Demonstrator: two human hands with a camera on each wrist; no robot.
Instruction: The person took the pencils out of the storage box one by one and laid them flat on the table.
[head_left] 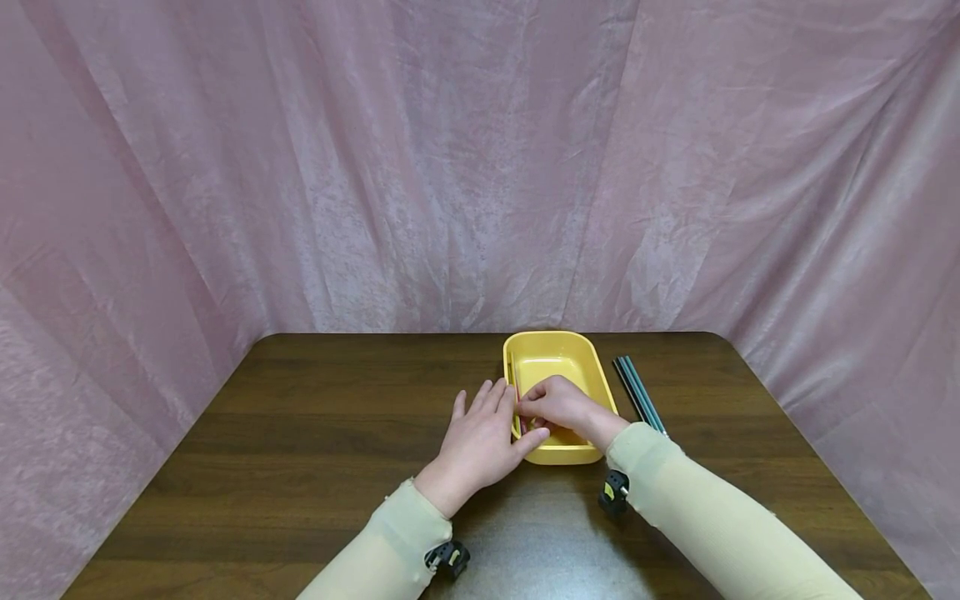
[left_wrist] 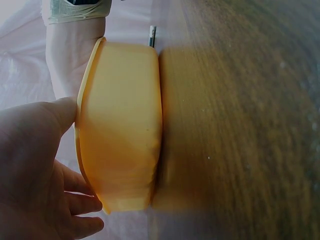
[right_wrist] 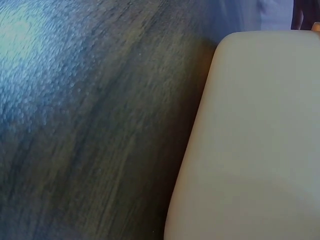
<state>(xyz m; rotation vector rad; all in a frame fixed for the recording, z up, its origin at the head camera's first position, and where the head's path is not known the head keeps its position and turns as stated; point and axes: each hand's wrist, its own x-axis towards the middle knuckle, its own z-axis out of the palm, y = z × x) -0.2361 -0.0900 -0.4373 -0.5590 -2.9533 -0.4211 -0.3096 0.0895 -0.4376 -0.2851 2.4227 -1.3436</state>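
Note:
A yellow tray [head_left: 564,454] stands on the table with slim sticks that look like pencils along its inner left side, one of them pink [head_left: 522,427]. My right hand [head_left: 562,404] reaches into it over the right side, finger and thumb pinching the pink pencil by the left wall. My left hand [head_left: 480,442] lies across the near left rim, fingers fairly straight and spread. In the left wrist view its thumb and fingers touch the rim of the tray [left_wrist: 120,115]. The right wrist view shows just the outer wall of the tray [right_wrist: 260,140], without the right fingertips.
Several dark and teal pencils [head_left: 640,392] lie together on the table right of the tray, partly beneath the right forearm. The brown wooden table [head_left: 337,433] ends at a pink curtain [head_left: 450,167] behind it.

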